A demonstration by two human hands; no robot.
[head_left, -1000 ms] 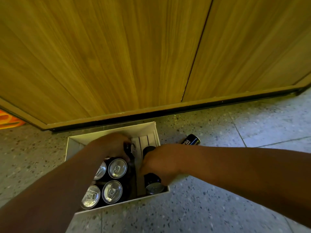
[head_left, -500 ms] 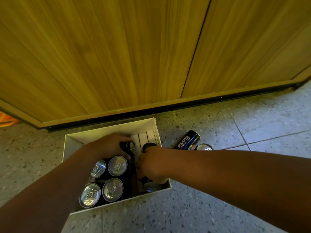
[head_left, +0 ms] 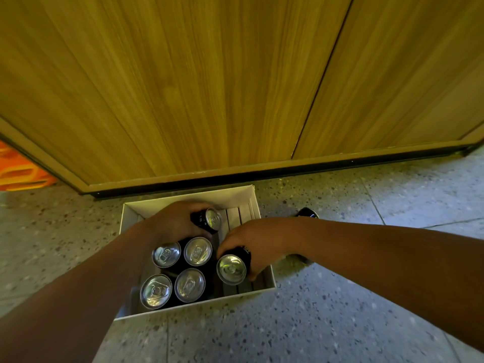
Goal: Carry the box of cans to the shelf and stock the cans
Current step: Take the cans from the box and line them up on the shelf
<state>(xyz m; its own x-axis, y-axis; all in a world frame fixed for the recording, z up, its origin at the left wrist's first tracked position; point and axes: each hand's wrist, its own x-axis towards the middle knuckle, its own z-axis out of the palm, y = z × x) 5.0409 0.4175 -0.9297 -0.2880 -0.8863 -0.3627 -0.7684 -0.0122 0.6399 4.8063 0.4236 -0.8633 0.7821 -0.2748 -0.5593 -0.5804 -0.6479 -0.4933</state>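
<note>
Box (head_left: 188, 203) sits on the speckled floor (head_left: 340, 310), its far rim near the wooden cabinet (head_left: 209, 87). Left hand (head_left: 174, 221) grips a tilted can (head_left: 208, 220); right hand (head_left: 258, 244) grips another can (head_left: 232, 267). Four cans (head_left: 180, 268) stand upright at the box's left.

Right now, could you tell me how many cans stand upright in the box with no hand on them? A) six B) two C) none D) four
D: four silver-topped cans stand in a square block at the box's left, while the left hand and right hand each grip another can.
</note>
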